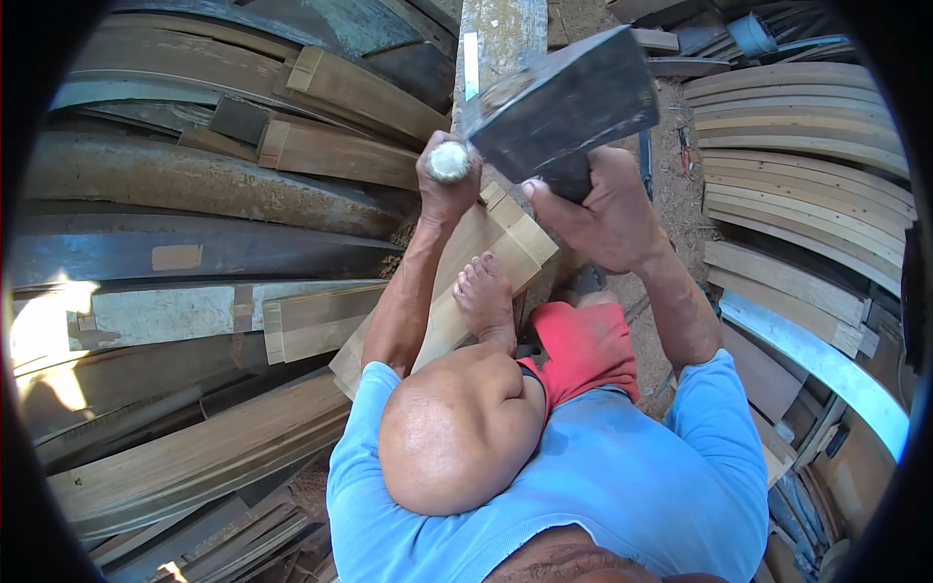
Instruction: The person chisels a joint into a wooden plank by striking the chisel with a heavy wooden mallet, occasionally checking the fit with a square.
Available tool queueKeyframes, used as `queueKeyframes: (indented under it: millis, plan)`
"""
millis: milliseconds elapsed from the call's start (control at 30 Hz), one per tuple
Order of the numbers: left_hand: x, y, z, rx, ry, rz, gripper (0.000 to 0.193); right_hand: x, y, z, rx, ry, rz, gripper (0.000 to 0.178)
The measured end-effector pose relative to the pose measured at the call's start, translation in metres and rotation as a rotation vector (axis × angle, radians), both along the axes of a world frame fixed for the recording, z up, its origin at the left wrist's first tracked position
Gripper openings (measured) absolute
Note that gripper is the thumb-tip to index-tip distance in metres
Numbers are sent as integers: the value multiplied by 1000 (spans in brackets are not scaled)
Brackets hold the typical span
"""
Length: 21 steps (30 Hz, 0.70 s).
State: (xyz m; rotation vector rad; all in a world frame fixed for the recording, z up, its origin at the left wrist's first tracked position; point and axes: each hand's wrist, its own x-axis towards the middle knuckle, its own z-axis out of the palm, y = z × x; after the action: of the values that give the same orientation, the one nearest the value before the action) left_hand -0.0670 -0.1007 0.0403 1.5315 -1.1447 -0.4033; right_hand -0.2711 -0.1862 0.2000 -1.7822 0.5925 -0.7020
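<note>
My left hand [449, 202] is wrapped round the upright handle of a chisel [449, 162], whose pale, battered round end faces up. The chisel's blade is hidden below the fist. In my right hand [610, 216] is the short dark handle of a mallet [573, 115] with a big, dark, blocky head. The mallet head is raised just right of the chisel's end, and its near corner overlaps the edge of my left hand in view. Below both hands lies a light wooden board [510, 233] with a stepped end, and my bare foot [483, 293] rests on it.
Long planks and boards [204, 185] are piled on the left. Curved wooden pieces [797, 126] are stacked on the right. A worn bench or plank [505, 44] runs away at the top. Red-handled pliers [686, 155] lie on the dusty floor. A blue container [751, 36] stands far right.
</note>
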Motion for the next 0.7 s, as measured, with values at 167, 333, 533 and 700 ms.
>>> queueKeyframes:
  millis: [167,333,533,700]
  plan:
    - [-6,-1,4,84,107,-143,22,-21,1,32,-24,-18,-93,13]
    - [-10,-5,12,137,3,-152,25,-43,-6,41,-129,-166,-261,11]
    - [-11,-6,13,177,76,-188,25,-55,-35,74,-167,-583,-253,13]
    - [-16,-6,13,165,56,-235,22,-47,-40,67,-229,-614,-268,11]
